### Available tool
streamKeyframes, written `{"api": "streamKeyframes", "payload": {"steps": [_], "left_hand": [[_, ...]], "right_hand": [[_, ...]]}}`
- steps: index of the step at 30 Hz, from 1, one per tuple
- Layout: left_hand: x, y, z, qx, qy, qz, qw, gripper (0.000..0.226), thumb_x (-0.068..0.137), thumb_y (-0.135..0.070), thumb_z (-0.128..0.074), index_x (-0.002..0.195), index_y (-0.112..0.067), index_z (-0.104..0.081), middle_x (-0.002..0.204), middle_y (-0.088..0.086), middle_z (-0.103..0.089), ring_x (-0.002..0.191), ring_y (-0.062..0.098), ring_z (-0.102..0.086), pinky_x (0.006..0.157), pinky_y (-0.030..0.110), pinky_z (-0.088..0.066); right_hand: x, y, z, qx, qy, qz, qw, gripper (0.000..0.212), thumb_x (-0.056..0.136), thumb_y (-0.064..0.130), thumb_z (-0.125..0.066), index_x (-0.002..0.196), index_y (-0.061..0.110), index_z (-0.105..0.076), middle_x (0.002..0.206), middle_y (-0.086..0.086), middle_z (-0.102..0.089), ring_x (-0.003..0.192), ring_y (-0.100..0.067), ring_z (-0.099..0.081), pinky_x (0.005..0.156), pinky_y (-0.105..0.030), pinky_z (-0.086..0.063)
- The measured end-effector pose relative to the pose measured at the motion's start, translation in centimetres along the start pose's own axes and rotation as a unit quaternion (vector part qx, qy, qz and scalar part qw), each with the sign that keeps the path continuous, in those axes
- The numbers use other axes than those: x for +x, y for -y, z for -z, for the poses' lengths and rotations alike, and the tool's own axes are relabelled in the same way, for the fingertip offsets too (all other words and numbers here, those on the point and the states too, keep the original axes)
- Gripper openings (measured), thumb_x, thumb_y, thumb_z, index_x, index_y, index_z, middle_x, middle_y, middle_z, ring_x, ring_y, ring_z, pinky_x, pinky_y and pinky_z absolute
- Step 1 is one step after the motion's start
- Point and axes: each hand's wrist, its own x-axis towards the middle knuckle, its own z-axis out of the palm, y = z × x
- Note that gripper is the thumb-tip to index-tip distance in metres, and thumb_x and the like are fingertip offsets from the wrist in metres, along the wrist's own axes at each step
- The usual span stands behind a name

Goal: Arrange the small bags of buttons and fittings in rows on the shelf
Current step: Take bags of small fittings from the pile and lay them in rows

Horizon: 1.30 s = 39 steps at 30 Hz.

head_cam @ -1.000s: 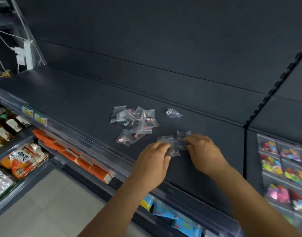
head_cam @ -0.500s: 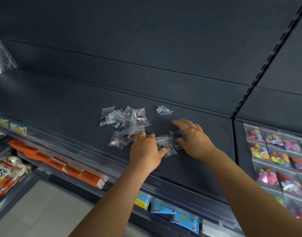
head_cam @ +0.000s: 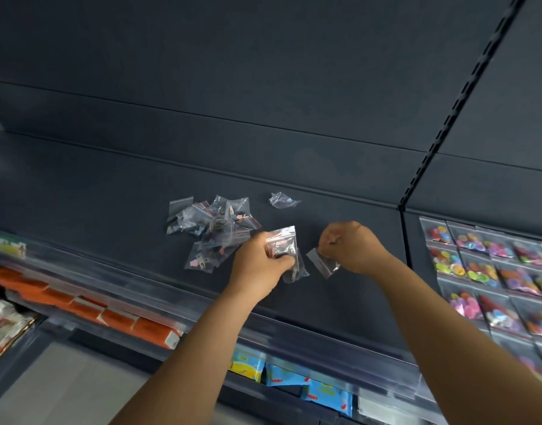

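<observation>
Dark shelf (head_cam: 324,289) carries a heap (head_cam: 211,231) at 10 o'clock of the left hand (head_cam: 260,262), which grips several bags (head_cam: 282,243), while the right hand (head_cam: 352,246) pinches one bag (head_cam: 323,263), best laid flat and square at 3 o'clock.

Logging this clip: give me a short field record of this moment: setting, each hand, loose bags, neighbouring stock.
setting: dark shelf in a shop, seen from above
left hand: left hand grips a small bunch of bags
right hand: right hand pinches a single clear bag by its top edge
loose bags: unsorted heap left of the hands; one lone bag behind them
rows formed: none visible here yet
neighbouring stock: coloured button packets in rows on the right
</observation>
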Motion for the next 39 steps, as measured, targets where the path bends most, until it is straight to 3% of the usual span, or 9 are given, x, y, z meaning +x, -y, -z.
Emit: {"api": "streamKeyframes", "payload": {"steps": [3,6,11,16,19,26,32,36,39], "left_hand": [[0.1,-0.6,0.0,-0.067,-0.004,-0.002,0.998,0.004,0.083,-0.022,-0.065,0.087,-0.021,-0.067,0.073,-0.002,-0.066,0.064,0.012,-0.057,0.059,0.023,-0.049],[0.1,-1.7,-0.4,-0.112,0.006,-0.004,0.994,0.006,0.086,-0.022,-0.064,0.086,-0.022,-0.070,0.087,0.002,-0.072,0.068,0.008,-0.062,0.074,0.033,-0.054],[-0.3,-3.9,-1.8,-0.139,0.028,-0.032,0.989,0.006,0.083,-0.019,-0.066,0.081,-0.019,-0.072,0.086,0.010,-0.073,0.069,0.011,-0.066,0.080,0.044,-0.055],[-1.2,-6.3,-4.5,-0.135,0.088,-0.058,0.985,0.010,0.078,-0.027,-0.069,0.068,-0.026,-0.072,0.086,0.011,-0.074,0.070,0.014,-0.066,0.083,0.049,-0.055],[-2.0,-7.8,-6.9,-0.126,0.120,-0.077,0.982,0.011,0.078,-0.027,-0.072,0.068,-0.029,-0.070,0.079,0.004,-0.072,0.070,0.017,-0.064,0.079,0.046,-0.055],[-4.7,-11.0,-13.4,-0.115,0.194,-0.117,0.967,0.015,0.086,-0.011,-0.065,0.078,-0.024,-0.067,0.071,-0.002,-0.069,0.059,0.005,-0.057,0.053,0.016,-0.048],[-9.2,-14.3,-20.8,-0.079,0.224,-0.139,0.961,0.010,0.089,-0.021,-0.061,0.081,-0.020,-0.068,0.083,0.010,-0.072,0.073,0.018,-0.063,0.071,0.035,-0.053],[-12.7,-16.8,-26.6,-0.085,0.235,-0.130,0.959,0.011,0.090,-0.023,-0.061,0.081,-0.023,-0.067,0.078,-0.003,-0.071,0.068,0.006,-0.062,0.058,0.015,-0.048],[-15.1,-18.6,-31.1,-0.099,0.243,-0.111,0.959,0.008,0.089,-0.024,-0.062,0.084,-0.024,-0.068,0.083,-0.005,-0.072,0.073,0.003,-0.063,0.062,0.015,-0.047]], "right_hand": [[-1.0,-0.3,0.6,0.167,-0.064,-0.039,0.983,0.006,0.082,0.014,-0.063,0.076,0.017,-0.063,0.071,0.001,-0.064,0.057,-0.011,-0.052,0.049,-0.022,-0.043],[-2.4,-0.3,1.2,0.354,-0.099,-0.077,0.927,0.012,0.083,0.004,-0.060,0.081,0.013,-0.068,0.070,-0.002,-0.064,0.061,-0.014,-0.054,0.065,-0.029,-0.051],[-4.9,-0.7,2.1,0.484,-0.111,-0.097,0.862,0.015,0.093,0.011,-0.056,0.085,0.015,-0.069,0.079,-0.003,-0.063,0.076,-0.015,-0.059,0.084,-0.032,-0.055],[-7.8,-2.3,3.1,0.466,-0.181,-0.087,0.862,0.017,0.091,0.014,-0.057,0.076,0.013,-0.065,0.071,0.001,-0.066,0.066,-0.007,-0.058,0.065,-0.019,-0.051],[-9.4,-3.8,4.1,0.442,-0.218,-0.078,0.867,0.018,0.090,0.012,-0.059,0.073,0.013,-0.066,0.068,0.001,-0.067,0.065,-0.010,-0.057,0.067,-0.024,-0.048],[-14.5,-9.1,7.3,0.470,-0.239,-0.095,0.845,0.017,0.089,0.013,-0.062,0.072,0.012,-0.066,0.063,0.001,-0.065,0.060,-0.007,-0.058,0.060,-0.018,-0.050],[-19.2,-15.7,10.7,0.413,-0.265,-0.092,0.866,0.014,0.087,0.017,-0.065,0.073,0.016,-0.069,0.057,0.012,-0.065,0.051,0.004,-0.055,0.052,-0.009,-0.044],[-22.5,-21.3,13.3,0.406,-0.278,-0.105,0.864,0.014,0.084,0.019,-0.069,0.070,0.016,-0.072,0.066,0.002,-0.070,0.062,-0.007,-0.061,0.064,-0.021,-0.051],[-25.0,-25.7,15.4,0.410,-0.285,-0.117,0.858,0.012,0.085,0.016,-0.068,0.073,0.014,-0.073,0.070,-0.003,-0.071,0.065,-0.013,-0.063,0.065,-0.028,-0.054]]}}
